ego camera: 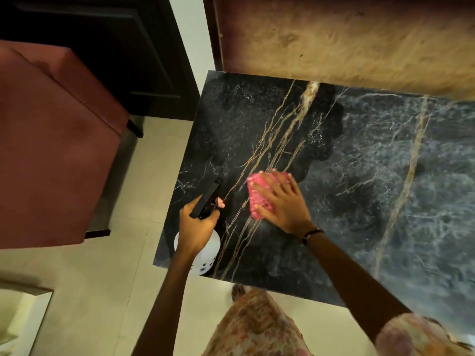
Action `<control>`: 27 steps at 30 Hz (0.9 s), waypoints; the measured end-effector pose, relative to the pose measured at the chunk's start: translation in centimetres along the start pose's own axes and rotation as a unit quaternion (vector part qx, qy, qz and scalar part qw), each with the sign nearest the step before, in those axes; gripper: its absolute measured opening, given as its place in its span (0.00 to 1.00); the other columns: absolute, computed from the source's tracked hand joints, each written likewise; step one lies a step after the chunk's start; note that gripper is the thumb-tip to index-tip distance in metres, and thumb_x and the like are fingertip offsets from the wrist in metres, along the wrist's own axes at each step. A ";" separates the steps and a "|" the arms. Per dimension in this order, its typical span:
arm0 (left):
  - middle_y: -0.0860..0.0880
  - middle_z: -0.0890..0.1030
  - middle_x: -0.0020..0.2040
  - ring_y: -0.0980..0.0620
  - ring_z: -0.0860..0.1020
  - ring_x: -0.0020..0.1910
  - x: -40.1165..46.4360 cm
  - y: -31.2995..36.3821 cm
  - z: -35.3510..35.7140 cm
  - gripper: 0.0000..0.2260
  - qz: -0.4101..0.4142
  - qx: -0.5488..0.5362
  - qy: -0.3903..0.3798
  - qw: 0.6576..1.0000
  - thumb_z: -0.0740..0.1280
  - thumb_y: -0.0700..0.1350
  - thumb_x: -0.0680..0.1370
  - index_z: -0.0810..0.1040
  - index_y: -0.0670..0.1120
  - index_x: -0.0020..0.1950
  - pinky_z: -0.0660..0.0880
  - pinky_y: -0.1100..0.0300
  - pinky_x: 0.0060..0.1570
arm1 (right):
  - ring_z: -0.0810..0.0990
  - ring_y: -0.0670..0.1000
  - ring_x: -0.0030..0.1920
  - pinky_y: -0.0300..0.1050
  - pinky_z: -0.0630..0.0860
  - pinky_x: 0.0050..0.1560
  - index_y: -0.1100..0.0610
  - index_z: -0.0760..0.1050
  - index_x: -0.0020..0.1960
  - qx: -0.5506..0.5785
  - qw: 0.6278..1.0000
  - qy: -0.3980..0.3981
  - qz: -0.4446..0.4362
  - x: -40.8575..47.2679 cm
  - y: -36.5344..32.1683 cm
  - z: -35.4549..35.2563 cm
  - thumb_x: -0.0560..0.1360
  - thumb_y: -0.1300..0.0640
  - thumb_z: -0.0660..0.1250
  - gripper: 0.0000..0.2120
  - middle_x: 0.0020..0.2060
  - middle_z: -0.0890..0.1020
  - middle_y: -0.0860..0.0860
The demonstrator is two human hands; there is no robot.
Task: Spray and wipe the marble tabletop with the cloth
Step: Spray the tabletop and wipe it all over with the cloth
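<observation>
A black marble tabletop (pixel 347 181) with gold and white veins fills the middle and right. My right hand (pixel 281 204) lies flat with spread fingers on a pink nubby cloth (pixel 258 192), pressing it onto the marble near the left part. My left hand (pixel 196 228) grips a white spray bottle (pixel 205 255) by its black pump head (pixel 207 199), upright over the table's front left corner. The marble's left part looks darker than its hazy grey right part.
A reddish upholstered chair (pixel 51 150) stands left of the table on the pale tiled floor (pixel 102 291). A dark cabinet (pixel 123 47) is behind it. A brown wall panel (pixel 347 42) borders the table's far edge. My floral dress (pixel 257 327) is at the near edge.
</observation>
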State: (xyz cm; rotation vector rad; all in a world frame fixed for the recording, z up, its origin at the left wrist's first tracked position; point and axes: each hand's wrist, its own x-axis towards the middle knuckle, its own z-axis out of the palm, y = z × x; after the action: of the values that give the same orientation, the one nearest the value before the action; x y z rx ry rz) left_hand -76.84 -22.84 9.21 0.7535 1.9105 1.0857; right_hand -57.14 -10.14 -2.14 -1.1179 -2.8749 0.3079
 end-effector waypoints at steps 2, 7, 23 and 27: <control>0.58 0.80 0.30 0.54 0.79 0.32 -0.6 0.0 -0.2 0.13 0.001 -0.002 0.001 1.000 0.66 0.34 0.74 0.80 0.52 0.42 0.72 0.34 0.54 | 0.58 0.61 0.76 0.64 0.48 0.76 0.48 0.61 0.76 0.000 0.997 0.008 0.082 0.4 2.7 -1.1 0.76 0.33 0.47 0.33 0.76 0.63 0.55; 0.61 0.80 0.30 0.64 0.77 0.30 -1.5 -0.2 -0.4 0.13 0.017 0.000 0.007 1.000 0.66 0.32 0.74 0.80 0.51 0.42 0.78 0.50 0.42 | 0.52 0.63 0.77 0.65 0.43 0.75 0.46 0.57 0.77 -0.001 0.977 0.025 0.214 5.3 0.8 -1.4 0.78 0.35 0.48 0.31 0.78 0.58 0.55; 0.64 0.81 0.30 0.68 0.79 0.36 -5.6 -2.9 -1.2 0.16 0.013 0.008 0.014 1.000 0.67 0.32 0.73 0.78 0.54 0.37 0.71 0.79 0.38 | 0.59 0.61 0.76 0.65 0.51 0.75 0.47 0.62 0.75 -0.017 0.996 0.008 0.091 -3.4 -2.5 -0.8 0.77 0.35 0.49 0.30 0.75 0.64 0.54; 0.65 0.80 0.31 0.68 0.78 0.35 -6.7 -3.4 -1.9 0.17 0.008 0.010 0.028 1.000 0.66 0.31 0.73 0.77 0.55 0.36 0.71 0.78 0.34 | 0.57 0.63 0.76 0.67 0.45 0.73 0.48 0.60 0.76 -0.004 0.995 -0.004 0.099 -1.0 -7.9 0.3 0.76 0.36 0.52 0.31 0.76 0.61 0.55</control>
State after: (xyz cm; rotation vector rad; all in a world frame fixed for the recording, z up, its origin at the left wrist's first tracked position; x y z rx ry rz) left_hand -75.52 -30.46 9.08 0.7594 1.9678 1.1091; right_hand -61.74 -16.55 -0.82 -1.4088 -2.7770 0.3091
